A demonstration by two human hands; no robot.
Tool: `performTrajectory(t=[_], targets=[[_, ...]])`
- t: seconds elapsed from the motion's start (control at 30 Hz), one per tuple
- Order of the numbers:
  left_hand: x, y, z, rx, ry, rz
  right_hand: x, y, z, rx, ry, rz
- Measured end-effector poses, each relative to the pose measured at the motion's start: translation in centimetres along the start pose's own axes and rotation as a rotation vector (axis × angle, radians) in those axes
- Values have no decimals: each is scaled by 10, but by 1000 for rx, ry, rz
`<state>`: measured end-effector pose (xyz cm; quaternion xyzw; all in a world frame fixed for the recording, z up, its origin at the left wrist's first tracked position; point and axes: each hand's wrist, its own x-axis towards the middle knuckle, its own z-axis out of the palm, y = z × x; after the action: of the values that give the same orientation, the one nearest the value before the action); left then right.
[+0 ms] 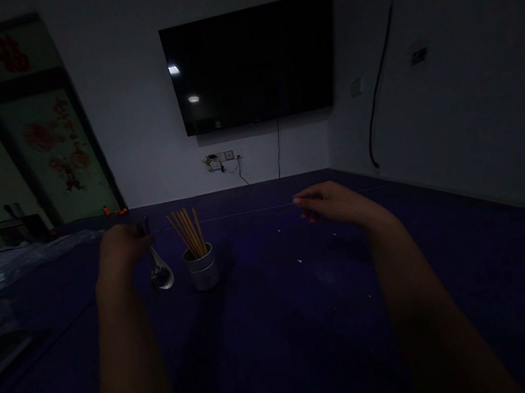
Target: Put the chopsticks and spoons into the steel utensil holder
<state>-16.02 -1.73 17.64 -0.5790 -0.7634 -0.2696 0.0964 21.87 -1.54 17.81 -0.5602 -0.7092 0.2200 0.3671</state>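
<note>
My left hand (123, 243) is closed on a spoon (163, 276), whose shiny bowl hangs downward below my fingers. Part of its handle shows above the hand; dim light hides whether a second utensil lies against it. Just right of the spoon stands a light-coloured cup (203, 271), upright, with several wooden chopsticks (188, 233) leaning in it. The spoon and the cup are apart. Over on the right, my right hand (327, 202) is raised above the purple-blue surface (276, 329), thumb and index tips together, nothing visible between them.
Small pale crumbs (299, 260) are scattered mid-surface. At the left lie clear plastic wrapping (44, 254) and a dark flat object (1, 361). A television (260, 65) hangs on the far wall above sockets (225, 156). A black cable (380, 71) runs down the right wall.
</note>
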Motion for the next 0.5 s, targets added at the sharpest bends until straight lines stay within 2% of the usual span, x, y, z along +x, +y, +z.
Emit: performTrajectory(t=[0.03,0.13,0.37,0.5], targets=[[4,-5,7,82,-9,-40,0,0,0,-5,0,4],[12,-16,23,214,-141,-95,0,-1,0,-20,2,18],[15,-18,39,258,-382,-93,1,1,-1,-49,-24,-7],[18,-17,47,280,-405,-92,-1,0,-2,-65,-32,-2]])
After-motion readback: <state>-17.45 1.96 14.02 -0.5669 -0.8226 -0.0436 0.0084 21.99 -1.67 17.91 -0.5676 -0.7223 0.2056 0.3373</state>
